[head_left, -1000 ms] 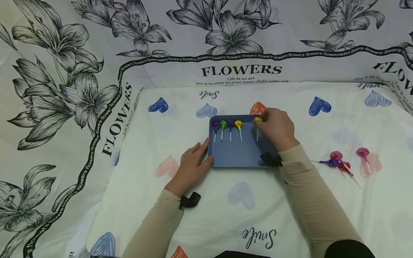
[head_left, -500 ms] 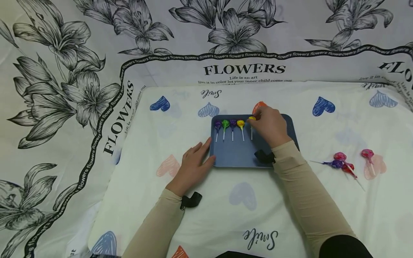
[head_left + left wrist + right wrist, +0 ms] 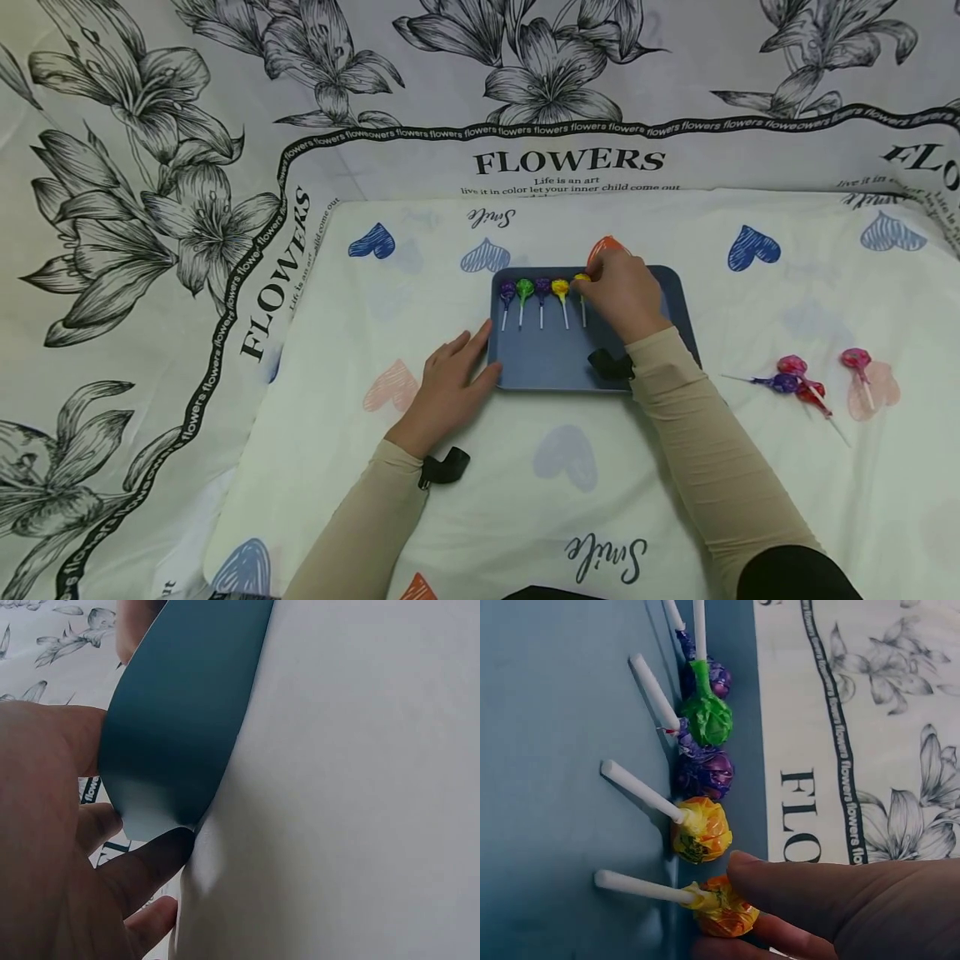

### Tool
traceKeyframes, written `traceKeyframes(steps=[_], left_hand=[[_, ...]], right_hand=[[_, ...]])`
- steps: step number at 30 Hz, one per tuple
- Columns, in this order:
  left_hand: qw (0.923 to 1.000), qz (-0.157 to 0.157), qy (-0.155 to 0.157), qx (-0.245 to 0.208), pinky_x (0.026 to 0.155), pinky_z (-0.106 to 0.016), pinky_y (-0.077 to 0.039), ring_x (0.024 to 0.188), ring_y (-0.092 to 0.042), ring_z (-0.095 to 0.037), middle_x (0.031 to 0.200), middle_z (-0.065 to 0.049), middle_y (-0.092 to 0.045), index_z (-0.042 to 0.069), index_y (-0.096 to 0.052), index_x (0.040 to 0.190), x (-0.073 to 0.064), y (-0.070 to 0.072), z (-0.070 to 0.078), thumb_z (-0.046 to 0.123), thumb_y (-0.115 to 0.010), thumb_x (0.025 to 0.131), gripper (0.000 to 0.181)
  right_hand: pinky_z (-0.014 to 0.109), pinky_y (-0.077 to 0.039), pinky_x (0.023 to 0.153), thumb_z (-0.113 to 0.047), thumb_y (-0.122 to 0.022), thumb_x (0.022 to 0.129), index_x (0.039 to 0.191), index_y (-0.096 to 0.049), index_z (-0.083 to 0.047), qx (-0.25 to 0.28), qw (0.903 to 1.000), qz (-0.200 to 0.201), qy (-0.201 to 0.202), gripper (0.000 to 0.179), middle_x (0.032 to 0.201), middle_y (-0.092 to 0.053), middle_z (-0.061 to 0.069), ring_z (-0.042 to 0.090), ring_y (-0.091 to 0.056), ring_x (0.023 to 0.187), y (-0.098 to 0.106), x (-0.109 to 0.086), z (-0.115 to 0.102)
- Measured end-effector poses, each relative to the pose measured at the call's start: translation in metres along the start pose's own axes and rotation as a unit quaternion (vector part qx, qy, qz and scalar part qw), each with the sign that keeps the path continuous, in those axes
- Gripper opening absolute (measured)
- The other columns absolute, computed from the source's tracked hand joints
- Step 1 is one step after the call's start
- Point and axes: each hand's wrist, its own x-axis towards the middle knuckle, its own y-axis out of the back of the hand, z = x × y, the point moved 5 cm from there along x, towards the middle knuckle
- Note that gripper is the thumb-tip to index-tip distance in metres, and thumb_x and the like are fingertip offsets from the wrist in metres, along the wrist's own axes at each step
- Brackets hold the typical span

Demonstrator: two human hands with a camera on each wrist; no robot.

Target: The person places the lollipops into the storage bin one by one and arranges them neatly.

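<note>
A blue-grey tray [image 3: 555, 358] lies on the cloth in the head view. Along its far side runs a row of lollipops: a purple one [image 3: 507, 293], a green one [image 3: 524, 290], another purple one [image 3: 542, 289] and a yellow one [image 3: 561, 289]. At the row's right end my right hand [image 3: 624, 292] pinches a second yellow lollipop [image 3: 724, 909] by its wrapped head, thumb and fingers around it, stick toward me. My left hand [image 3: 450, 387] rests against the tray's left edge with fingers extended; in the left wrist view its fingertips touch the tray's side [image 3: 180, 712].
On the cloth to the right lies a small pile of lollipops, with a purple one [image 3: 784, 382], a pink one [image 3: 792, 364] and a red one [image 3: 813, 393]. A separate pink lollipop [image 3: 856, 358] sits farther right. A flower-printed cloth [image 3: 187, 208] covers the surface beyond.
My right hand has moved left over the tray with its yellow lollipop, bringing it beside the other yellow one. The left hand has stayed at the tray's edge.
</note>
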Motion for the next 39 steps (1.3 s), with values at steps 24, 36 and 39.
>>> traceKeyframes(steps=[24, 36, 39], left_hand=[[1.0000, 0.003, -0.001, 0.002, 0.129, -0.052, -0.010, 0.160, -0.023, -0.025, 0.167, 0.001, -0.039, 0.040, -0.023, 0.167, -0.0007, -0.0007, 0.0007, 0.053, -0.050, 0.107, 0.068], [0.9999, 0.013, -0.007, -0.004, 0.128, -0.054, -0.010, 0.159, -0.025, -0.026, 0.166, -0.002, -0.042, 0.039, -0.025, 0.167, -0.0027, 0.0022, 0.0014, 0.050, -0.051, 0.107, 0.067], [1.0000, 0.007, -0.003, -0.003, 0.128, -0.054, -0.010, 0.160, -0.024, -0.025, 0.167, -0.001, -0.041, 0.040, -0.024, 0.167, -0.0035, 0.0001, 0.0013, 0.051, -0.051, 0.107, 0.067]], right_hand=[[0.034, -0.042, 0.053, -0.034, -0.080, 0.095, 0.083, -0.078, -0.009, -0.013, 0.9997, -0.020, -0.008, 0.027, 0.083, -0.072, 0.007, 0.023, -0.058, 0.069, -0.0069, 0.0006, 0.0020], [0.034, -0.043, 0.054, -0.032, -0.081, 0.094, 0.085, -0.080, -0.008, -0.005, 0.9994, -0.032, -0.007, 0.026, 0.085, -0.074, 0.008, 0.023, -0.059, 0.070, -0.0030, -0.0024, -0.0006], [0.036, -0.045, 0.055, -0.030, -0.081, 0.094, 0.087, -0.081, -0.008, -0.006, 0.9993, -0.036, -0.008, 0.024, 0.089, -0.075, 0.009, 0.024, -0.061, 0.073, -0.0031, -0.0042, 0.0012]])
